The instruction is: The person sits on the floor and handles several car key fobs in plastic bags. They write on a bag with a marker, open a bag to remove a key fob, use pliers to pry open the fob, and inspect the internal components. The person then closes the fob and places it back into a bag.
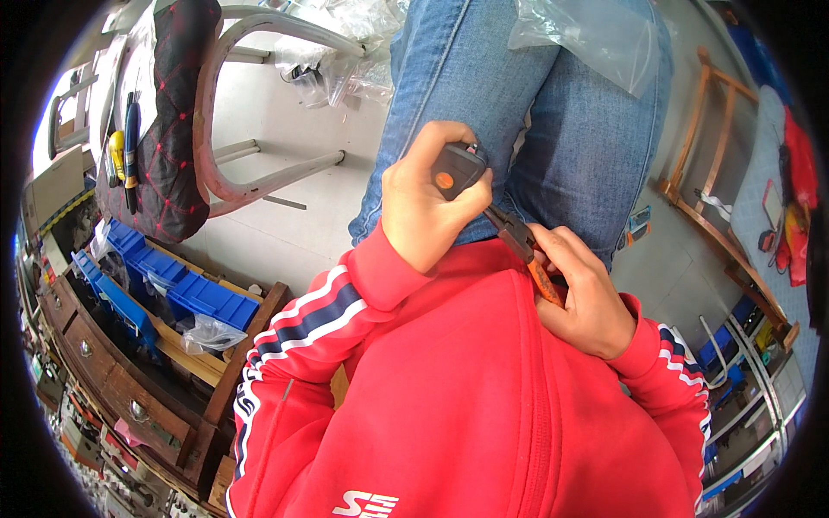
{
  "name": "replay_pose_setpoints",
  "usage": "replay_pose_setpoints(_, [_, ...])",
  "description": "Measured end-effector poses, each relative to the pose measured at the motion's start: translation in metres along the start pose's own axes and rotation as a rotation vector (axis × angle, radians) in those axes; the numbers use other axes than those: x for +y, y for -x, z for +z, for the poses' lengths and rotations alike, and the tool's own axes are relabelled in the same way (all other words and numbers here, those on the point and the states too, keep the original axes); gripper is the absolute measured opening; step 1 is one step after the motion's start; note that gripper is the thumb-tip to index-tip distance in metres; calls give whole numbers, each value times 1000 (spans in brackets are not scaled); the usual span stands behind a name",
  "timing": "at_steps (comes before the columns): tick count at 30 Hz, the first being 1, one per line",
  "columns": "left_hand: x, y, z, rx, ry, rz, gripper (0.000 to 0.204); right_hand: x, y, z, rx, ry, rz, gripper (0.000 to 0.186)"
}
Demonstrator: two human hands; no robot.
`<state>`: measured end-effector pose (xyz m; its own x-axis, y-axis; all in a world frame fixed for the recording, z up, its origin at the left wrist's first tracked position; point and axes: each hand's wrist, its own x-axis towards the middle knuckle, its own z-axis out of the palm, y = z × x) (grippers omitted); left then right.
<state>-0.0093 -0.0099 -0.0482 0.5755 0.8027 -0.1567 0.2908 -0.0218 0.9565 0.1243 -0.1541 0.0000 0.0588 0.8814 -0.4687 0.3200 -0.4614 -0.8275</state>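
Above my lap, my left hand (pixel 432 194) grips a small black car key fob (pixel 464 167) between thumb and curled fingers. The fob has a round orange spot on its face and a small metal piece at its top end. My right hand (pixel 583 289) is closed round the orange handles of a pair of pliers (pixel 513 230). Their dark, narrow jaws point up and left and come up to the fob's lower end, beside my left thumb. Whether the jaws grip part of the fob cannot be made out. My right fingers partly cover the handles.
A clear plastic bag (pixel 596 39) lies across my thighs. On the left, a metal-framed stool with a dark quilted seat (pixel 168 164) carries a yellow-handled tool (pixel 117 151) and a screwdriver (pixel 131 142). Blue bins (pixel 186 281) fill a wooden drawer. A wooden frame (pixel 725 129) stands right.
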Motion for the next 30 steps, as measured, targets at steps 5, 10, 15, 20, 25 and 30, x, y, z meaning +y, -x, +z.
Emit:
replay_pose_setpoints(5, [-1, 0, 1, 15, 6, 9, 25, 0, 0, 1, 2, 2, 6, 58])
replay_pose_setpoints(10, [-1, 1, 1, 23, 23, 5, 25, 0, 1, 2, 9, 3, -3, 58])
replay_pose_setpoints(15, [-1, 1, 1, 25, 18, 8, 25, 0, 1, 3, 22, 14, -4, 57])
replay_pose_setpoints(20, [0, 0, 2, 23, 29, 7, 25, 0, 2, 2, 29, 37, -6, 56])
replay_pose_setpoints(25, [4, -1, -2, -28, -25, -3, 24, -3, 4, 4, 83, 52, -52, 54])
replay_pose_setpoints(30, [7, -5, -16, -212, 478, -332, 29, -3, 2, 0, 79, 16, -18, 54])
